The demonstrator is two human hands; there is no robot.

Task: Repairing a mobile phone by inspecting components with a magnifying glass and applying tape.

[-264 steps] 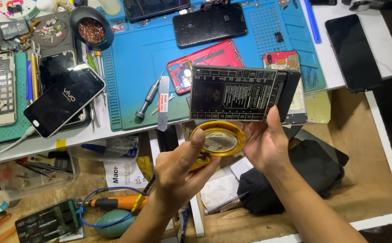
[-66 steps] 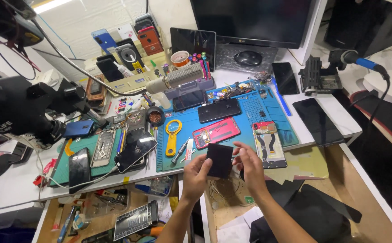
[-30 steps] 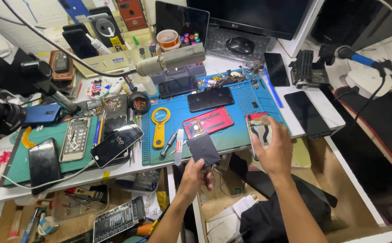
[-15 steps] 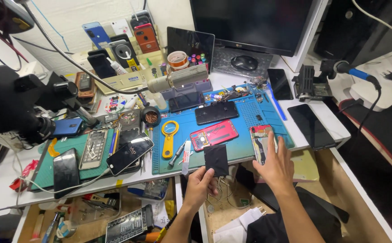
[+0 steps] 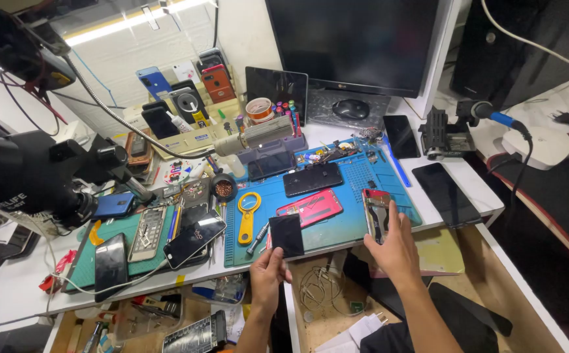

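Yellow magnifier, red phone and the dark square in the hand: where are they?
yellow magnifier (image 5: 248, 218), head view, on its handle.
red phone (image 5: 310, 208), head view, middle of its back.
dark square panel (image 5: 286, 235), head view, centre of its face, held by the left hand (image 5: 268, 274).

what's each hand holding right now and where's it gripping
The left hand holds a small black square panel by its lower edge. The right hand rests on an opened phone on the blue mat, fingers on its lower right side.

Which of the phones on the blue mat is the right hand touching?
The opened phone with the red frame at the mat's front right edge, under the right hand. The black phone and the red phone lie untouched further left.
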